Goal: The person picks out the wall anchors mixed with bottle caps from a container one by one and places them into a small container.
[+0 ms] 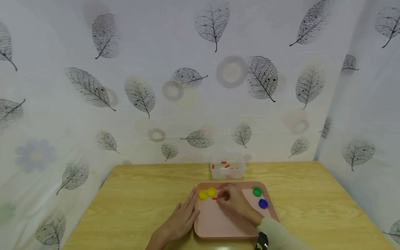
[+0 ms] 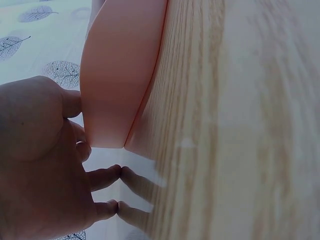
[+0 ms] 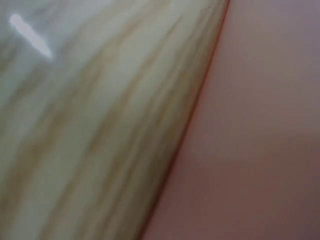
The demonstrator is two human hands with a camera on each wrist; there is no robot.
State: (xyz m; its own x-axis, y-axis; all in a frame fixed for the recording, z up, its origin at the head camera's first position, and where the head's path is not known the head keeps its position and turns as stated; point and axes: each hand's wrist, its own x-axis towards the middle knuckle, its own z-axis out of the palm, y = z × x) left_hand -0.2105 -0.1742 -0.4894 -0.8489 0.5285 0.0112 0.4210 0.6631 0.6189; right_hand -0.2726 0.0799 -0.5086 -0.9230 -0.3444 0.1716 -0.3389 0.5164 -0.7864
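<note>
A pink tray (image 1: 218, 225) lies on the wooden table. My right hand (image 1: 236, 202) is over its upper middle, pinching a small red stick (image 1: 214, 198) between thumb and fingers; the stick's left end shows just below two yellow round caps (image 1: 202, 194). At the tray's right side lie a green round cap (image 1: 257, 191) and a blue round cap (image 1: 263, 203). My left hand (image 1: 182, 218) rests against the tray's left edge with fingers extended. In the left wrist view, the left hand (image 2: 45, 160) touches the tray's outer wall (image 2: 120, 75). The right wrist view shows no fingers.
Behind the tray stands a clear plastic box (image 1: 229, 174) with several red sticks (image 1: 227, 166) in it. The wooden table (image 1: 150, 187) extends on both sides. A leaf-patterned white sheet (image 1: 193, 111) hangs at the back and sides.
</note>
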